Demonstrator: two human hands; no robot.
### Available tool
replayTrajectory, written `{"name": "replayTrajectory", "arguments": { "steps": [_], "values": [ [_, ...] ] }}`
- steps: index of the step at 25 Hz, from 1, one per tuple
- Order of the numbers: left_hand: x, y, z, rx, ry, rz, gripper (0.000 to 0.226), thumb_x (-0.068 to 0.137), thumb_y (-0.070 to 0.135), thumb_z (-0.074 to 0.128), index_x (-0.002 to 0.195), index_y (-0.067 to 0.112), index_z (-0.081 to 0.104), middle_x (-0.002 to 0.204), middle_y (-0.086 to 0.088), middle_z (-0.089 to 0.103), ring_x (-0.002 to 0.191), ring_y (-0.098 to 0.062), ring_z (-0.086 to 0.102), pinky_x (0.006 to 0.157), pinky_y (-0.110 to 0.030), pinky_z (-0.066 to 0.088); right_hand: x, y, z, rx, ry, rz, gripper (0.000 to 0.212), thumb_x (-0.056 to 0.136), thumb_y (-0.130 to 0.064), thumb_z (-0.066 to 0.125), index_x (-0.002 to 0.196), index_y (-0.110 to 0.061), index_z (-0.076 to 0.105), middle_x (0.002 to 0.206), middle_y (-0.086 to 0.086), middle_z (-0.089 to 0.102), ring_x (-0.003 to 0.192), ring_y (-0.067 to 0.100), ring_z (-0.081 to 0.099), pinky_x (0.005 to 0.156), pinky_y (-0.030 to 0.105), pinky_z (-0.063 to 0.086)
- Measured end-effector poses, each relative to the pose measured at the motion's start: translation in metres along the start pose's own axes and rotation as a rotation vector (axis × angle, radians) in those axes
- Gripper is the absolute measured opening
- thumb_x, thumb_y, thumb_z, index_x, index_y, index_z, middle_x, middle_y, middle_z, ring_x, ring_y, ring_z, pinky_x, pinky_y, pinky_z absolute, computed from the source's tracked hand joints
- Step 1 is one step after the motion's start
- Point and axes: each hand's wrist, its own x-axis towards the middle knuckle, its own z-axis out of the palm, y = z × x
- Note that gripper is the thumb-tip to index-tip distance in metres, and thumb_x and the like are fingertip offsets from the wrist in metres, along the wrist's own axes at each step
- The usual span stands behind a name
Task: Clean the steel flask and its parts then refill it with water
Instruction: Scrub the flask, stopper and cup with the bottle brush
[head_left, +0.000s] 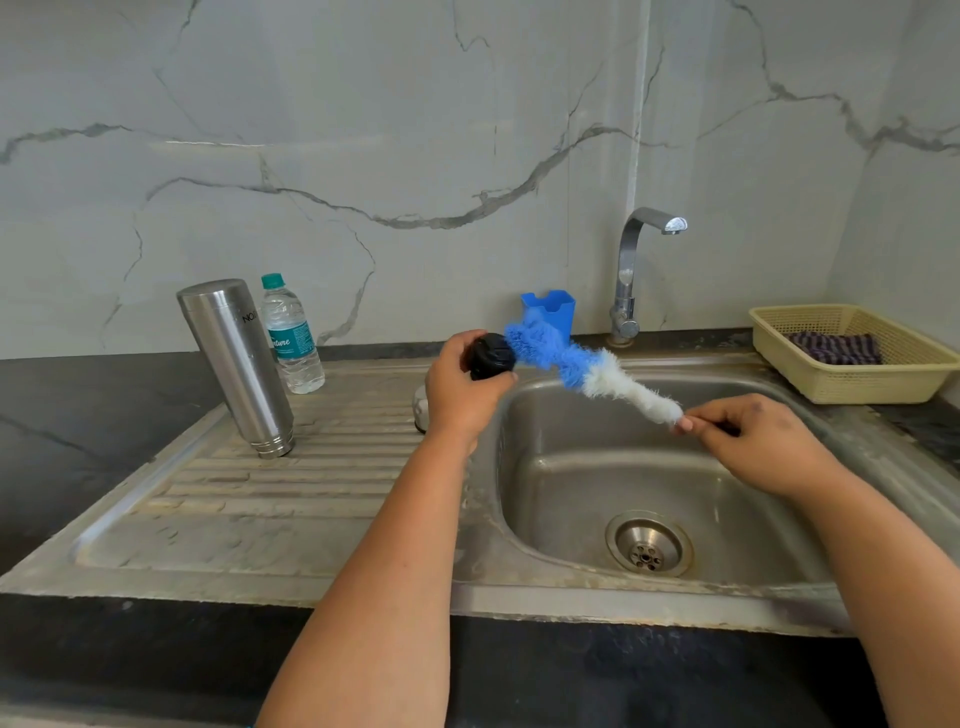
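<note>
Head view: left hand gripped the round black plastic stopper above the steel sink.
Right hand: fingers pinched the blue and white bristle bottle brush, its tip against the stopper.
Flask: the tall steel flask stood inverted on the drainboard.
Left to do: probably rinsing, then refilling; tap was dry.
</note>
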Motion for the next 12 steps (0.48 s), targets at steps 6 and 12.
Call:
{"name": "replayTrajectory", "arguments": {
  "steps": [6, 12],
  "values": [
    [-0.001, -0.002, 0.006, 0.153, 0.034, 0.039, 0.053, 0.068, 0.001, 0.081, 0.113, 0.022, 0.065, 0.102, 0.008, 0.065, 0.100, -0.014, 0.064, 0.086, -0.024, 0.051, 0.000, 0.001, 0.004, 0.070, 0.067, 0.044, 0.016, 0.094, -0.029, 0.058, 0.089, -0.033, 0.073, 0.058, -0.002, 0.056, 0.050, 0.011, 0.043, 0.051, 0.024, 0.036],
    [-0.004, 0.001, 0.007, 0.180, 0.029, -0.014, 0.051, 0.071, 0.011, 0.086, 0.116, 0.018, 0.064, 0.102, 0.009, 0.065, 0.096, -0.010, 0.063, 0.082, -0.024, 0.050, 0.001, -0.005, 0.005, 0.083, -0.055, 0.007, 0.022, 0.093, -0.027, 0.061, 0.080, -0.040, 0.073, 0.051, -0.010, 0.056, 0.051, 0.013, 0.043, 0.055, 0.027, 0.039]
  ]
}}
